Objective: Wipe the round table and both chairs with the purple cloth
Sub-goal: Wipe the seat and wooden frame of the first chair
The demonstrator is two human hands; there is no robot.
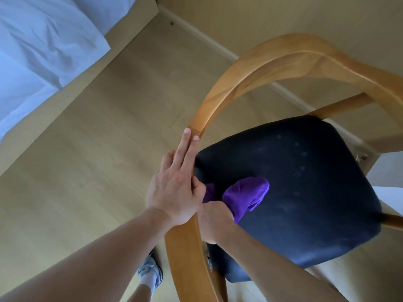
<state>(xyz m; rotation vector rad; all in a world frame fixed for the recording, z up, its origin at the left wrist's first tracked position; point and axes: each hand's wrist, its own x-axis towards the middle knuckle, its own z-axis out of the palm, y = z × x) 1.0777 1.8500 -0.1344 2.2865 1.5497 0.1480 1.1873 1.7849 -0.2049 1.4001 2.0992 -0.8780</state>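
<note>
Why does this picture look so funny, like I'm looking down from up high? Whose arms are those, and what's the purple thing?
A person wears a camera on their head, so you see what they see, looking down. Their left hand rests flat on the chair's curved wooden armrest, fingers straight. Their right hand grips a purple cloth lying on the dark chair seat. A bed with white sheets is at the upper left, and a shoe shows on the wooden floor.
</note>
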